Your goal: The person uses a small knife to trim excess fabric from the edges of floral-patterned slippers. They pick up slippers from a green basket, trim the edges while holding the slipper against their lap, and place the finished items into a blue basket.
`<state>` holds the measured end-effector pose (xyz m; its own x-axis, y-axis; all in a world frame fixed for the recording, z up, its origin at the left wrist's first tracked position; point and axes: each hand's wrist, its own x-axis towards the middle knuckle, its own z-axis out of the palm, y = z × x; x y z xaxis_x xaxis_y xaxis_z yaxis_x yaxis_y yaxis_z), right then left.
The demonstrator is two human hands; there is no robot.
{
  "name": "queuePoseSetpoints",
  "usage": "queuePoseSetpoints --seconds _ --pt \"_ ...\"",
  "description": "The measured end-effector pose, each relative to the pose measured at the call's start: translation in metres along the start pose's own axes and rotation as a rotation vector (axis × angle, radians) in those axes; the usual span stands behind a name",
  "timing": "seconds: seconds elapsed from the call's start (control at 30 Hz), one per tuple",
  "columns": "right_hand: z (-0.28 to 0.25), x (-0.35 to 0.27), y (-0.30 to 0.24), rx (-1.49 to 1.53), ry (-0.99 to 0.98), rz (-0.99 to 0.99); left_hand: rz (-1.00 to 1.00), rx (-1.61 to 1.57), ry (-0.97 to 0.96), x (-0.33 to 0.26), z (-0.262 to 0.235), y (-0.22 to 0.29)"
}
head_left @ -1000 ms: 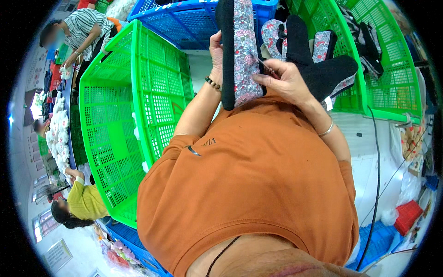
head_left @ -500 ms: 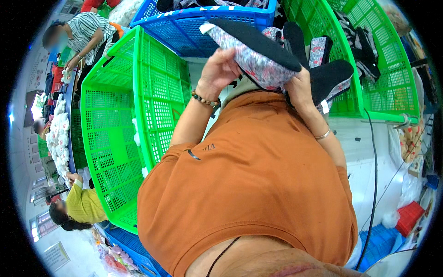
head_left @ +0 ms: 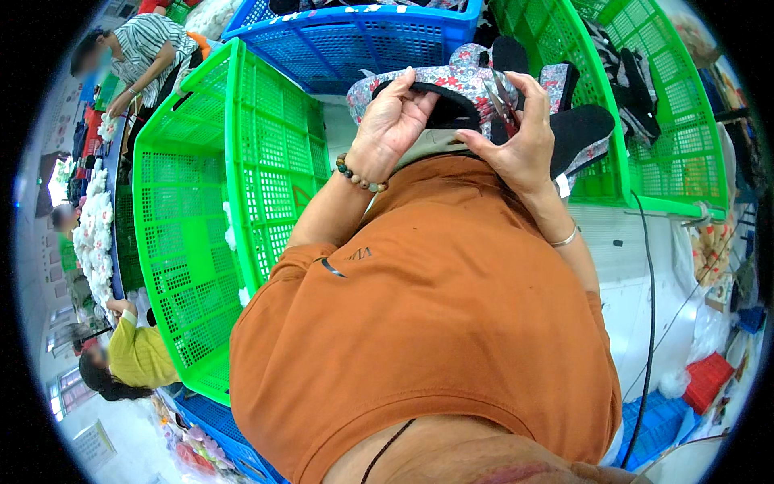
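Observation:
A floral slipper (head_left: pixel 455 77) with a black-trimmed opening lies across my lap side, its opening turned toward me. My left hand (head_left: pixel 391 125) grips it by the edge of that opening, fingers partly inside. In my right hand (head_left: pixel 524 137) is a small pair of thread snips (head_left: pixel 501 105), blades pointing up beside the slipper. Just right of my right hand rests another slipper with a black sole (head_left: pixel 580 133). More floral slippers (head_left: pixel 558 81) lie behind it, partly covered by one another.
An upright green crate (head_left: pixel 185 218) stands at my left. Ahead is a blue crate (head_left: pixel 347 52) with slippers in it. Green crates (head_left: pixel 685 129) at the right hold more slippers. A black cable (head_left: pixel 651 323) hangs at the right. Two people (head_left: pixel 149 56) work at the left beside white fluffy pieces (head_left: pixel 93 234).
The slipper has turned over, from sole up to its floral upper and opening showing. My right hand has let go of it and now shows the snips. My left hand still holds it.

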<state>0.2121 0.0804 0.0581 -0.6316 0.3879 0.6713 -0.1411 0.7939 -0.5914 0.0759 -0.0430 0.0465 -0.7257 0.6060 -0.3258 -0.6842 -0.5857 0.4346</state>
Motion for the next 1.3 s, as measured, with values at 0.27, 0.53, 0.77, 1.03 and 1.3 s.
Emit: queuePoseSetpoints --seconds 0.27,0.53,0.77,1.03,1.3 --pt "0.007 0.005 0.018 -0.039 -0.063 0.135 -0.057 -0.035 -0.061 -0.011 0.009 -0.002" --pt "-0.002 0.007 0.025 0.079 -0.259 0.269 -0.005 0.039 -0.197 -0.008 -0.003 0.001" --pt "-0.003 0.008 0.034 0.225 -0.293 0.387 -0.001 0.357 -0.481 -0.015 0.009 0.014" --pt "-0.003 0.012 0.038 0.356 -0.191 0.432 0.069 1.056 -0.572 -0.035 0.023 0.019" --pt "-0.002 0.03 0.025 0.283 -0.176 0.174 1.293 1.84 -0.616 -0.029 0.047 0.026"
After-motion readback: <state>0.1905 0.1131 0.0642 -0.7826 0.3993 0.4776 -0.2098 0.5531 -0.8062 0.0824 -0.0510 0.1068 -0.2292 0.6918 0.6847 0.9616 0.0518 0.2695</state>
